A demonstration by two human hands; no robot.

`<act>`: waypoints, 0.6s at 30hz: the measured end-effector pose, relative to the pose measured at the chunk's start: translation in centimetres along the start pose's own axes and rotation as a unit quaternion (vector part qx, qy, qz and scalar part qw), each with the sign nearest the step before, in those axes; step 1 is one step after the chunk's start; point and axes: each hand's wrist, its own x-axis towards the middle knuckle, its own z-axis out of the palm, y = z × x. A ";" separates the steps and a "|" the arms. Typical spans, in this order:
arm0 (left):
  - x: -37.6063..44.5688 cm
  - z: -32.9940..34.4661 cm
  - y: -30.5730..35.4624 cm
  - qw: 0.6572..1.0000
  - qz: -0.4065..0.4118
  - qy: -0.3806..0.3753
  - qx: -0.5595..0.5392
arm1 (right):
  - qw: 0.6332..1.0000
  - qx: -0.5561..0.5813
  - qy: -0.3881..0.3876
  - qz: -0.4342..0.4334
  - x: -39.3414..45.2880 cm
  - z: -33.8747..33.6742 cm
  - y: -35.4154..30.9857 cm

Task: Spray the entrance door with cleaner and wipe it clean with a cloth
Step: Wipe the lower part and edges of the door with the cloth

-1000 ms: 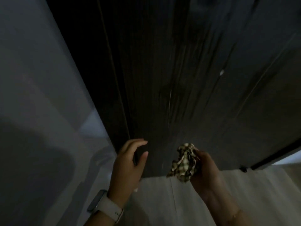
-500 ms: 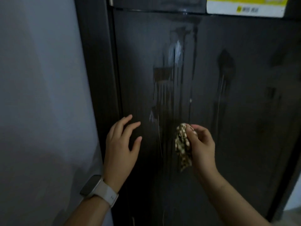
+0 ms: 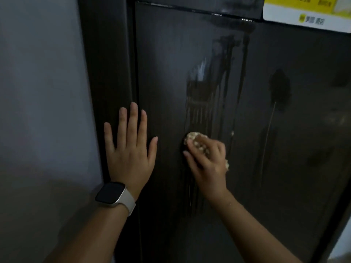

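Head view shows the door [image 3: 284, 168] filling the middle and right, dark and wet. The spraying looks done: runs of cleaner [image 3: 207, 103] streak down its centre, and a second wet patch [image 3: 280, 90] sits further right with 1 thin drip below it. No spray bottle is in view.

Wiping seems only just begun. The right hand [image 3: 207, 164] has its fingers curled around a bunched cloth [image 3: 197, 141] and presses it against the door near the lower end of the central runs. The cloth shows above the knuckles, and a bit pokes out at the right side of the hand. Streaks above and below it are unwiped, and the right patch is untouched.

The left hand [image 3: 131, 149] holds nothing; its fingers are spread flat, laid across the seam between the frame [image 3: 108, 73] and the door's left edge, likely to steady the body or the door. A watch [image 3: 114, 196] sits on that wrist. A grey wall [image 3: 41, 111] lies to the left, and a yellow and white sticker [image 3: 311, 14] is at the top right.

Left to do, by my reading: nearly all the wiping, across both wet areas and the drips.
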 end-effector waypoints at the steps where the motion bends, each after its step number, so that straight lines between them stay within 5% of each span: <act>1: 0.0 0.0 0.0 1.000 0.003 0.005 0.004 | 1.000 0.003 -0.013 -0.002 -1.4 0.2 0.1; 8: -0.1 -0.2 0.0 1.000 0.015 0.017 0.011 | 0.989 -0.007 -0.138 -0.045 -10.9 -0.9 0.7; 11: -0.2 -0.1 0.1 1.000 0.012 0.025 0.012 | 0.989 0.005 -0.116 -0.089 -6.2 -0.6 0.7; 15: -0.1 0.1 0.0 0.999 0.017 0.034 0.012 | 0.999 0.009 -0.014 -0.034 1.0 0.4 0.1; 18: -0.2 0.2 0.1 0.999 0.020 0.033 0.006 | 0.999 0.007 -0.013 -0.036 -2.1 0.8 0.2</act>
